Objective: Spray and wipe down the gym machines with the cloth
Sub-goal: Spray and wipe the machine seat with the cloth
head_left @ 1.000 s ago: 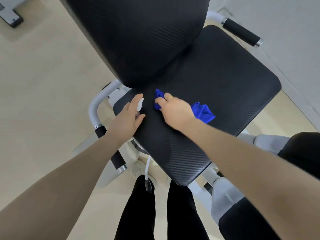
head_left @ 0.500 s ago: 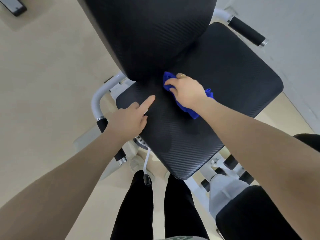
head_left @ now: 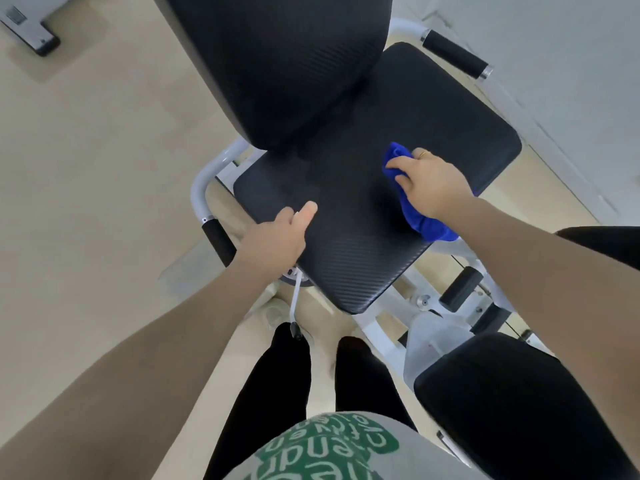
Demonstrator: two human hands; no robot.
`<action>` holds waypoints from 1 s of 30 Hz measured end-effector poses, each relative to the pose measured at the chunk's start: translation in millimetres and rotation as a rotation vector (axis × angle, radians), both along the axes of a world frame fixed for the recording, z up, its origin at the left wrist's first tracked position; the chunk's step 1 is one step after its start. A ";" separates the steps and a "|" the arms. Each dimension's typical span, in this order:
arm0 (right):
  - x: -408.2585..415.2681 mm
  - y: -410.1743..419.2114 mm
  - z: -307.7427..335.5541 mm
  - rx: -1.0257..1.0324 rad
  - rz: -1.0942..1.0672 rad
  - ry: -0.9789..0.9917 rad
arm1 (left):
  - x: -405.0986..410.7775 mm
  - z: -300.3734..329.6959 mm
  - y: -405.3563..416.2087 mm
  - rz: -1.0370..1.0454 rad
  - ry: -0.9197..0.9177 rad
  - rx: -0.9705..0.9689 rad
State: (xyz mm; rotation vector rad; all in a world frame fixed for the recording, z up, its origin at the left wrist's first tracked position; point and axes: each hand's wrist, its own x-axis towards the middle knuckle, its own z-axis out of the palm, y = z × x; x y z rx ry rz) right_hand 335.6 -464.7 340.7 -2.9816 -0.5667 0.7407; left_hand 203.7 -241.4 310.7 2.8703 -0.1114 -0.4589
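Pressing a bunched blue cloth [head_left: 412, 202] onto the black seat pad [head_left: 346, 209] near its right edge, our right hand [head_left: 429, 183] curls its fingers over the fabric. Our left hand [head_left: 273, 239] rests at the pad's left edge, fingers curled round something white that we cannot identify. The backrest [head_left: 277, 64] rises just behind the pad.
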 end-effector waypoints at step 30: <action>-69.6 -14.1 -11.9 -0.019 -0.038 -0.076 | -34.0 -9.5 -16.4 0.292 0.063 -0.126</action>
